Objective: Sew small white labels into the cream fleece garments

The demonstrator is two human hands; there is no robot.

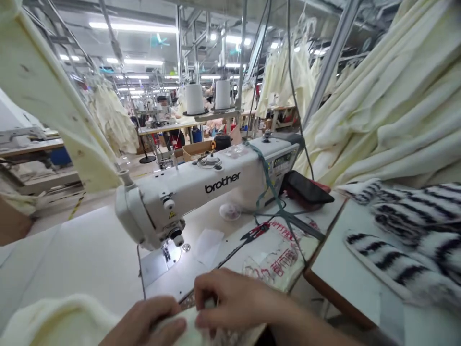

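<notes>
At the table's front edge, my left hand (149,319) is closed on a piece of cream fabric (192,319), with its thumb lying on top. Beside it, my right hand (239,298) is closed in a pinch at the same fabric, its fingertips bent down onto the cloth. The lower part of the fabric falls outside the view. A bundle of cream cloth (61,317) lies to the left of my hands. Beyond them stands a white sewing machine (194,187), its needle area lit over a metal plate (154,266).
Red-handled thread snips (255,232) lie right of the machine bed, near a printed plastic bag (277,262) and a dark phone-like object (308,187). Striped fleece pieces (392,264) rest on the right-hand table. Cream garments (396,110) hang at right, and a cream strip (61,96) hangs at left.
</notes>
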